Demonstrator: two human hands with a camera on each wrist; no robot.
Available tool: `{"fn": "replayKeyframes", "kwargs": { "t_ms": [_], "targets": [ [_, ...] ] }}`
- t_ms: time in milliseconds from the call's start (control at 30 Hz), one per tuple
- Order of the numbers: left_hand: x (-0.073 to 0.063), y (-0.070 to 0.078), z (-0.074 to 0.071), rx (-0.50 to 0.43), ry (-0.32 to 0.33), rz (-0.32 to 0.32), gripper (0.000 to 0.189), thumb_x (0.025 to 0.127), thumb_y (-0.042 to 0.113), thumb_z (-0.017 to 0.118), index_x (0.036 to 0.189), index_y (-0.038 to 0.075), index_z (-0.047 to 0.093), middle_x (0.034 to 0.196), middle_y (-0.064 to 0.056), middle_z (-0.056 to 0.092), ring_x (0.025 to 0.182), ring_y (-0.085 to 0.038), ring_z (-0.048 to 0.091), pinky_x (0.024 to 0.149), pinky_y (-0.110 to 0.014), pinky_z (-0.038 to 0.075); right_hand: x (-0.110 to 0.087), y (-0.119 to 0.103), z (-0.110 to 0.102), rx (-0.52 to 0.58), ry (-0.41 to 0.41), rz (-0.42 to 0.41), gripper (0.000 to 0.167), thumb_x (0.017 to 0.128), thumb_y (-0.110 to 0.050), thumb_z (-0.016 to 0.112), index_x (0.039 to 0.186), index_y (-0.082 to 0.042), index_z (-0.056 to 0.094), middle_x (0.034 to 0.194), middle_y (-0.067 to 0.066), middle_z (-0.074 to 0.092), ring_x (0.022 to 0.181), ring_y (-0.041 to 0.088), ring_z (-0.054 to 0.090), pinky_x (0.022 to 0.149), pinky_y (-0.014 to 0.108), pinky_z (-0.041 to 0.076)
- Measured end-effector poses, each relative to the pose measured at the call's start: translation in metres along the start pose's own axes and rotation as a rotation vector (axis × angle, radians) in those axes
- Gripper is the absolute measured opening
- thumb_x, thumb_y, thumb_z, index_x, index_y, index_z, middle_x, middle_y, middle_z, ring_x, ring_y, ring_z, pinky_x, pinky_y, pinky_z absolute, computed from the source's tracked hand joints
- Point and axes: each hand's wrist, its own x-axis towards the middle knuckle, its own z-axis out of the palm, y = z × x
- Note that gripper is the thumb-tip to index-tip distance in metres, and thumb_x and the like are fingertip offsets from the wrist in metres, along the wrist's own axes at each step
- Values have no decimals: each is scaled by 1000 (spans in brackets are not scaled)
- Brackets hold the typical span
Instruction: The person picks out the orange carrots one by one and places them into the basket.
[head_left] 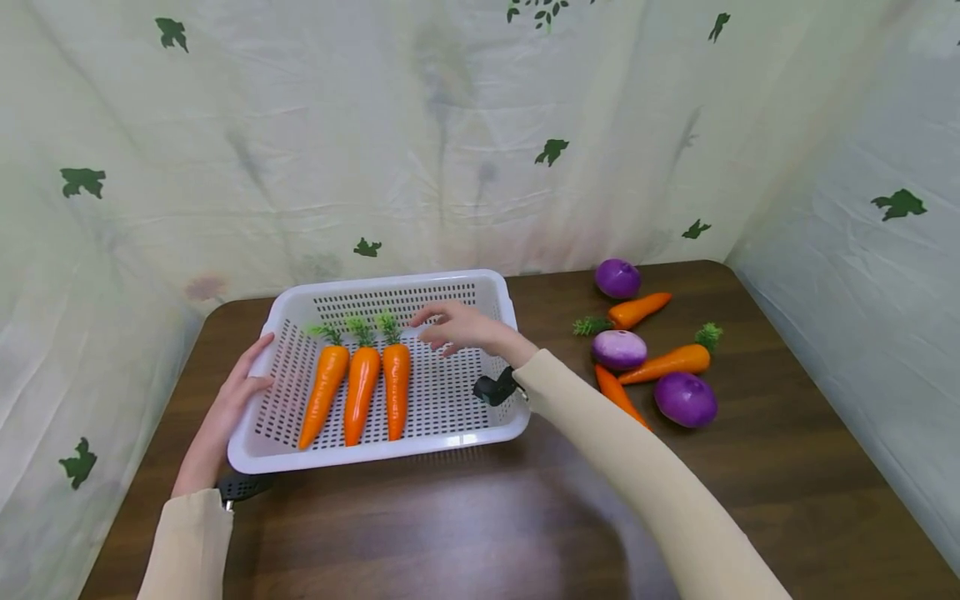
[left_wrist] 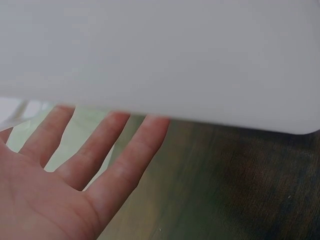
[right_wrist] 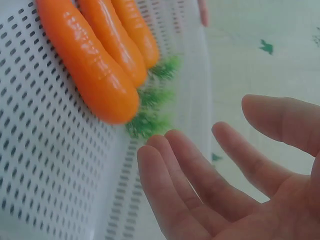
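Observation:
A white plastic basket (head_left: 450,400) with slotted walls holds three orange carrots, the left carrot (head_left: 325,392), the middle carrot (head_left: 363,392) and the right carrot (head_left: 396,387). They lie side by side, green tops toward the back. My left hand (head_left: 228,400) touches the basket's left rim; in the left wrist view its fingers (left_wrist: 127,162) are fairly straight, tips hidden behind the rim. Above the basket, right of the carrots, hovers my right hand (head_left: 468,327), its fingers loosely bent and apart with nothing between them.
To the right on the dark wooden table (head_left: 420,533) lie a back purple onion (head_left: 618,278), a paler onion (head_left: 619,350), a front onion (head_left: 686,400) and three more carrots, one (head_left: 667,364) beside the paler onion. A patterned curtain (head_left: 465,150) hangs behind.

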Motion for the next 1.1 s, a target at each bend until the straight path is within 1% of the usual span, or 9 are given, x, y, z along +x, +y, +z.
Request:
{"fn": "replayKeyframes", "kwargs": {
  "t_ms": [133, 267, 467, 533, 667, 767, 867, 967, 1100],
  "targets": [
    [-1, -1, -1, -11, -2, 6, 59, 103, 20, 37, 153, 38, 12, 145, -23, 15, 94, -3, 57, 69, -30, 56, -12, 4, -14, -8, 4, -20, 32, 96, -14, 54, 126, -2, 57, 118, 15, 60, 94, 25, 61, 81, 39, 54],
    [-2, 0, -1, -10, 0, 4, 59, 103, 21, 37, 153, 38, 12, 144, -22, 15, 94, -3, 57, 69, -30, 55, -26, 9, -29, 0, 8, -52, 32, 97, -13, 52, 125, 0, 56, 116, 19, 60, 99, 32, 61, 83, 43, 54],
    [-3, 1, 0, -2, 9, -10, 60, 102, 22, 38, 153, 39, 11, 146, -22, 14, 95, -2, 56, 69, -30, 55, -45, 21, -55, 38, 81, -96, 32, 97, -13, 53, 125, 3, 55, 115, 19, 61, 102, 40, 59, 83, 46, 53],
    [-3, 1, 0, -1, 11, -12, 60, 102, 22, 38, 153, 39, 11, 147, -23, 14, 95, -2, 56, 69, -30, 56, -52, 25, -65, 66, 109, -109, 34, 96, -12, 56, 125, 4, 55, 116, 18, 62, 101, 39, 59, 84, 47, 52],
    [-2, 1, 1, -5, 7, -6, 59, 102, 23, 38, 153, 40, 11, 146, -21, 15, 95, -3, 57, 70, -31, 56, -67, 35, -84, 132, 166, -125, 35, 94, -11, 60, 125, 5, 55, 116, 21, 61, 102, 38, 59, 88, 50, 50],
    [-2, 2, 1, -5, 3, 2, 59, 102, 24, 39, 152, 40, 12, 145, -19, 16, 96, -3, 57, 70, -32, 56, -76, 45, -95, 164, 212, -125, 35, 94, -12, 61, 124, 4, 55, 116, 21, 61, 103, 36, 61, 90, 47, 49],
    [-1, 2, 1, 4, 3, 7, 59, 102, 24, 39, 152, 40, 12, 145, -18, 17, 95, -3, 57, 70, -32, 56, -84, 57, -106, 194, 252, -129, 37, 94, -12, 60, 125, 6, 53, 116, 22, 61, 99, 32, 63, 90, 45, 49],
    [-1, 1, 0, 5, 4, 7, 59, 102, 24, 39, 152, 40, 12, 145, -20, 16, 95, -3, 57, 69, -32, 56, -91, 69, -116, 203, 288, -131, 36, 95, -11, 59, 125, 7, 53, 114, 21, 62, 97, 26, 64, 90, 43, 50],
    [-1, 1, 1, 3, 4, 4, 60, 102, 23, 39, 153, 40, 11, 146, -21, 15, 95, -2, 57, 69, -31, 56, -100, 85, -129, 208, 331, -124, 32, 95, -8, 58, 123, 6, 54, 111, 19, 63, 95, 23, 64, 88, 41, 51]
  ]
}}
